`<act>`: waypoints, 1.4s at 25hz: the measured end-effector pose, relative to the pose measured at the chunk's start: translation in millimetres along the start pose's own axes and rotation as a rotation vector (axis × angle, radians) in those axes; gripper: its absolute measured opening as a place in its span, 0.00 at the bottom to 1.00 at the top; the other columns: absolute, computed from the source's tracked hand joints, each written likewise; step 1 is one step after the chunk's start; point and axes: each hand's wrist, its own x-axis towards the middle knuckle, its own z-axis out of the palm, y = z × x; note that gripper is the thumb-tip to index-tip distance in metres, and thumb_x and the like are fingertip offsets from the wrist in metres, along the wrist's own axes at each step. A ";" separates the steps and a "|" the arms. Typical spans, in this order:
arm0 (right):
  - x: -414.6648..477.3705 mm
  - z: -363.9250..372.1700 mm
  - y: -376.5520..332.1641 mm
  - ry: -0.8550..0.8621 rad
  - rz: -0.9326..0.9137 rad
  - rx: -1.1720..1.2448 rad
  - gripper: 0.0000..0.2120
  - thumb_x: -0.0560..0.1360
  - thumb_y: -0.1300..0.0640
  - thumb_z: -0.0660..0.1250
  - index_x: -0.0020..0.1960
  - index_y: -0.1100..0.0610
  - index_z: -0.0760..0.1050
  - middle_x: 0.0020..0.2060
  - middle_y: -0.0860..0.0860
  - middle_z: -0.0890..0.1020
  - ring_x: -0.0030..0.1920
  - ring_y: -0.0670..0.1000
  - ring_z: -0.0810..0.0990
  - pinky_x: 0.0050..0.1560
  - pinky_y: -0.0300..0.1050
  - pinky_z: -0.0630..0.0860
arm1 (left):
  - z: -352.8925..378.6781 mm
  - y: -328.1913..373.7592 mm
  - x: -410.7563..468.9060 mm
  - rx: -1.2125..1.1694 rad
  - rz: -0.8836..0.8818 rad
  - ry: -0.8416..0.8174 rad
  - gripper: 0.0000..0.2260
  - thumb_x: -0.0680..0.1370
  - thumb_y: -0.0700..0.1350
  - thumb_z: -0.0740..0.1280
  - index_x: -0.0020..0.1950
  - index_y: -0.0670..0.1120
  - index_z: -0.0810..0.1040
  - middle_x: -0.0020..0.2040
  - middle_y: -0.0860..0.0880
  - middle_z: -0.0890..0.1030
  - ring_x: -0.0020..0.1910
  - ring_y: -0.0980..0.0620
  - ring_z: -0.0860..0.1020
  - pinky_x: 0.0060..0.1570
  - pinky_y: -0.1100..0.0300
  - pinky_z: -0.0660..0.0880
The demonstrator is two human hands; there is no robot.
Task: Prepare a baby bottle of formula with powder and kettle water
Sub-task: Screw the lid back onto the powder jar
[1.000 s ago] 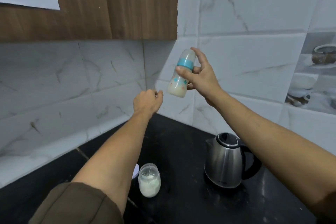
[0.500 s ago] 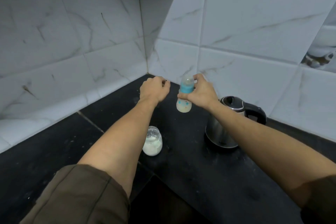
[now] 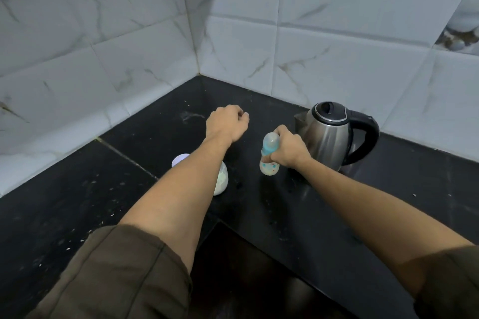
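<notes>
My right hand (image 3: 287, 152) grips the baby bottle (image 3: 270, 155), which has a blue collar, a clear cap and pale milky liquid in its lower part. The bottle is upright, low over the black counter (image 3: 259, 215), just left of the steel kettle (image 3: 328, 134). My left hand (image 3: 226, 123) hovers as a loose fist over the counter further back and holds nothing. A glass jar of white powder (image 3: 220, 180) stands under my left forearm, mostly hidden by it.
A white lid (image 3: 179, 159) lies beside the jar on its left. White marbled tile walls meet in a corner behind the counter. The kettle's black handle (image 3: 368, 137) points right. The counter's inner edge drops to a dark gap near me.
My right hand has brought the bottle down from face height to just above the counter beside the kettle. My left fist has lowered too, and my view has tilted downward.
</notes>
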 end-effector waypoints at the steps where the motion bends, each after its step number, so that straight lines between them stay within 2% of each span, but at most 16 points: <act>1: -2.1 3.0 2.8 -0.013 0.007 -0.009 0.33 0.65 0.53 0.85 0.62 0.51 0.68 0.57 0.53 0.81 0.55 0.56 0.82 0.56 0.55 0.82 | 2.7 -3.0 -1.4 0.001 -0.004 -0.010 0.15 0.84 0.54 0.62 0.62 0.50 0.84 0.54 0.50 0.87 0.55 0.45 0.83 0.53 0.52 0.78; 5: -9.0 15.4 9.5 -0.054 0.031 -0.034 0.34 0.65 0.54 0.85 0.61 0.50 0.67 0.57 0.54 0.81 0.54 0.56 0.82 0.56 0.56 0.83 | 8.9 -14.3 -5.8 0.007 -0.021 -0.036 0.15 0.84 0.54 0.62 0.62 0.50 0.84 0.53 0.50 0.87 0.55 0.44 0.83 0.54 0.52 0.79; 12: -9.9 25.5 7.1 -0.089 0.094 -0.058 0.37 0.66 0.54 0.85 0.66 0.53 0.66 0.60 0.56 0.80 0.57 0.58 0.82 0.57 0.56 0.82 | 7.8 -26.3 -5.6 0.014 -0.039 -0.041 0.15 0.84 0.54 0.62 0.61 0.51 0.84 0.53 0.50 0.87 0.55 0.44 0.83 0.53 0.52 0.78; 15: -8.2 20.3 4.0 -0.126 0.122 -0.087 0.45 0.64 0.50 0.86 0.71 0.54 0.63 0.64 0.56 0.78 0.61 0.58 0.80 0.60 0.56 0.81 | 2.2 -31.2 -5.3 0.008 -0.045 -0.042 0.14 0.83 0.54 0.62 0.61 0.51 0.84 0.53 0.51 0.87 0.55 0.44 0.83 0.54 0.52 0.79; 18: -4.6 4.7 -12.5 -0.073 0.087 0.002 0.61 0.62 0.42 0.85 0.83 0.56 0.53 0.76 0.58 0.68 0.74 0.60 0.71 0.72 0.58 0.73 | -14.6 -39.2 -2.5 -0.002 -0.057 -0.003 0.15 0.83 0.54 0.62 0.61 0.51 0.84 0.53 0.51 0.87 0.56 0.44 0.83 0.55 0.51 0.79; 19: -4.2 -0.6 -22.0 -0.027 0.055 0.043 0.62 0.64 0.39 0.83 0.84 0.56 0.51 0.78 0.59 0.65 0.77 0.60 0.68 0.75 0.58 0.70 | -21.5 -43.6 -2.1 -0.003 -0.066 0.015 0.15 0.83 0.54 0.62 0.61 0.51 0.84 0.54 0.50 0.87 0.56 0.44 0.83 0.55 0.51 0.79; 21: -3.7 -5.6 -45.4 0.093 -0.032 0.108 0.53 0.69 0.37 0.78 0.83 0.55 0.56 0.78 0.59 0.66 0.76 0.59 0.68 0.75 0.56 0.69 | -35.8 -55.6 -2.1 0.000 -0.083 0.057 0.15 0.83 0.54 0.62 0.62 0.51 0.84 0.54 0.50 0.87 0.56 0.44 0.83 0.56 0.50 0.80; 23: -0.5 -3.9 -70.6 0.200 -0.135 0.136 0.37 0.75 0.41 0.73 0.78 0.55 0.67 0.71 0.55 0.74 0.70 0.57 0.75 0.70 0.53 0.73 | -47.1 -68.1 -2.2 0.005 -0.098 0.091 0.15 0.84 0.54 0.62 0.64 0.50 0.83 0.54 0.49 0.87 0.55 0.44 0.83 0.54 0.52 0.78; 25: 5.2 6.9 -101.7 0.188 -0.224 0.117 0.23 0.79 0.46 0.70 0.71 0.54 0.76 0.58 0.51 0.82 0.62 0.55 0.81 0.63 0.50 0.77 | -58.8 -83.6 -4.7 0.024 -0.125 0.127 0.15 0.84 0.53 0.62 0.65 0.49 0.83 0.54 0.49 0.87 0.55 0.44 0.83 0.50 0.54 0.75; 27: 11.2 25.5 -131.9 0.098 -0.299 0.047 0.16 0.80 0.50 0.68 0.66 0.53 0.81 0.52 0.49 0.85 0.57 0.55 0.83 0.61 0.51 0.79 | -68.7 -102.4 -6.7 0.042 -0.164 0.155 0.15 0.84 0.53 0.62 0.66 0.49 0.82 0.55 0.48 0.86 0.56 0.44 0.83 0.50 0.53 0.74; 30: 20.4 61.5 -162.0 -0.070 -0.393 -0.157 0.16 0.79 0.54 0.70 0.66 0.53 0.81 0.57 0.51 0.85 0.59 0.55 0.83 0.61 0.52 0.80 | -76.3 -129.4 -9.0 0.045 -0.209 0.160 0.15 0.84 0.52 0.63 0.66 0.50 0.82 0.56 0.48 0.86 0.57 0.44 0.83 0.52 0.52 0.76; 35: 43.0 117.8 -182.8 -0.269 -0.418 -0.343 0.26 0.77 0.54 0.73 0.73 0.54 0.75 0.66 0.53 0.81 0.63 0.55 0.80 0.62 0.53 0.80 | -74.3 -174.9 -11.8 0.039 -0.273 0.110 0.16 0.83 0.48 0.63 0.70 0.50 0.80 0.58 0.49 0.86 0.58 0.45 0.82 0.51 0.53 0.76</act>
